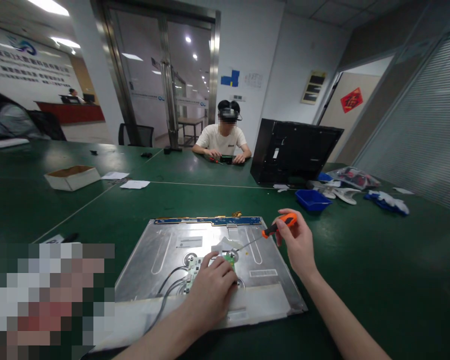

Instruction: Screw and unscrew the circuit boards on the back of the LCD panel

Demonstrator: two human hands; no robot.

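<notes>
A metal-backed display panel [210,235] lies flat on the green table, with a blue circuit strip [195,220] along its far edge. My left hand [217,277] is bent over a small green circuit board [193,270], gripping it against the panel; part of the board is hidden below the fingers. Dark cables [168,277] run from the board's left side. In my right hand [294,240] is an orange and black screwdriver [272,230], held by its handle between thumb and fingers. Its thin shaft slants down left, and the tip meets the board's upper right corner.
Beyond the panel stand a black monitor [292,152], a blue tray [313,200] and gloves [388,202]. An open cardboard box [73,177] and papers [135,184] lie at left. A person [223,137] works across the table [180,195]. The lower left corner is pixelated.
</notes>
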